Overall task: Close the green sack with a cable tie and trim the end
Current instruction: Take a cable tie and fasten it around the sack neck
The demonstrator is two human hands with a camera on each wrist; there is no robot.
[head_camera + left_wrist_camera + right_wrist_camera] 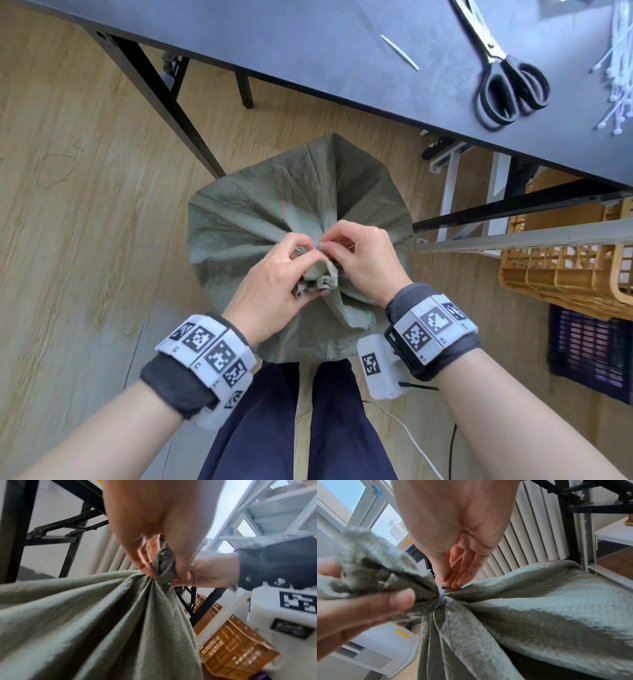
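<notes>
The green woven sack (260,212) stands on the floor between my legs, its mouth gathered into a bunched neck (317,277). My left hand (274,277) grips the bunched neck (164,566) from the left. A white cable tie (440,596) circles the neck just below the bunch. My right hand (359,253) pinches the tie at the neck, and its loose tail (457,561) runs up between the fingers (462,573). Black-handled scissors (503,78) lie on the dark table at the upper right, away from both hands.
A dark table (308,51) stands beyond the sack, with a cut strip (399,51) and a pile of white cable ties (620,75) on it. An orange crate (568,270) and a purple crate (589,346) sit at the right under a shelf. Black table legs (164,102) stand at the left.
</notes>
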